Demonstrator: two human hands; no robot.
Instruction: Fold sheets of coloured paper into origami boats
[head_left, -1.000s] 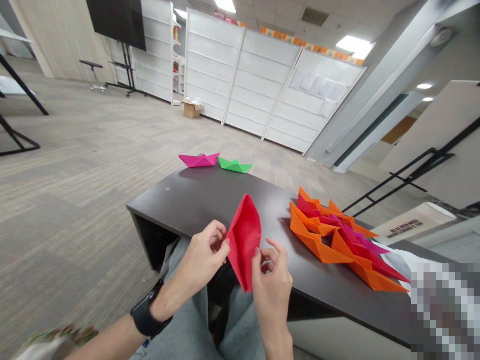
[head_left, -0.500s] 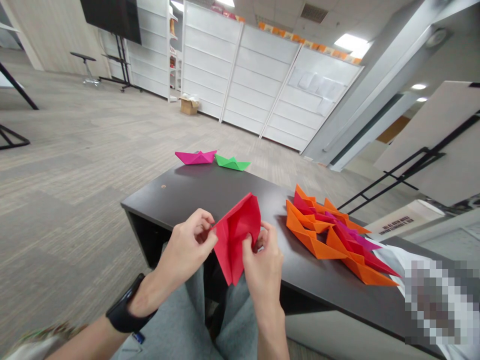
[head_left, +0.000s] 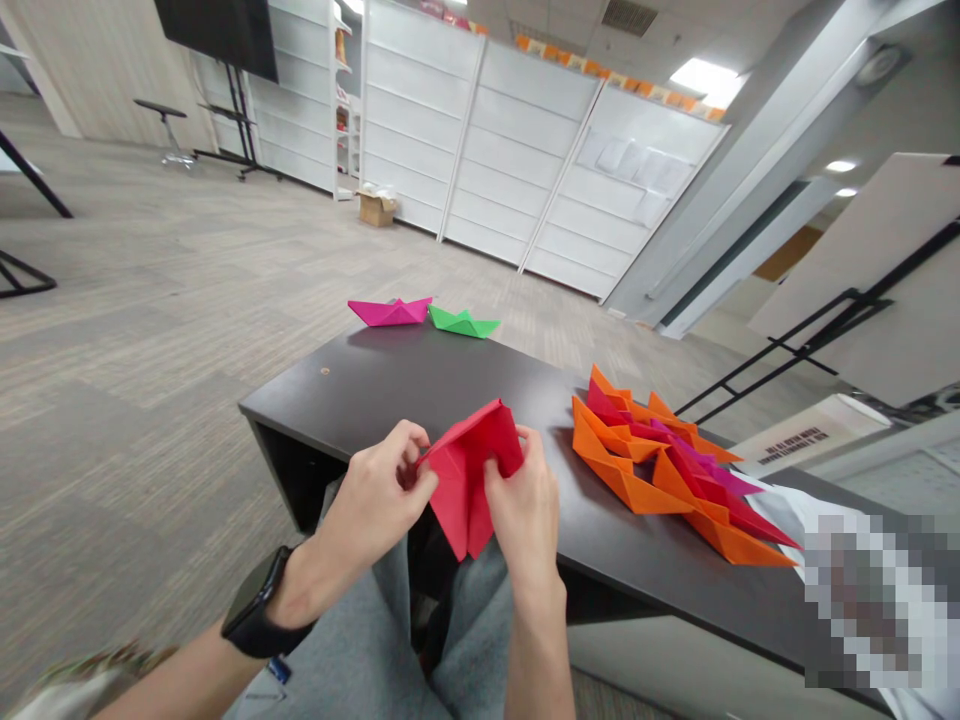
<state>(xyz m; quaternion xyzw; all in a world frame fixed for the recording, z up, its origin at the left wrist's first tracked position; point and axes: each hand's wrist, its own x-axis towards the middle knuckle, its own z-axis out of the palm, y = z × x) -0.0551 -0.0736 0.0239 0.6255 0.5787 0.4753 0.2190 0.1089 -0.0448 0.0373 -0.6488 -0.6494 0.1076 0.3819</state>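
Observation:
A partly folded sheet of red paper is held up between my two hands, above my lap at the table's near edge. My left hand pinches its left edge between thumb and fingers; a black band sits on that wrist. On the other side, my right hand grips the paper with the thumb on the near face and the fingers behind it. The paper gapes into a pocket at the top, and a crease runs down its middle to two points at the bottom.
On the dark table, a magenta paper boat and a green paper boat stand at the far edge. Several orange, red and magenta paper boats cluster at the right. Beyond them lies a white crumpled sheet or bag.
The red paper's top has tipped down and its pocket looks wider. My right hand has shifted slightly up and left, its fingers now closer round the paper's right edge.

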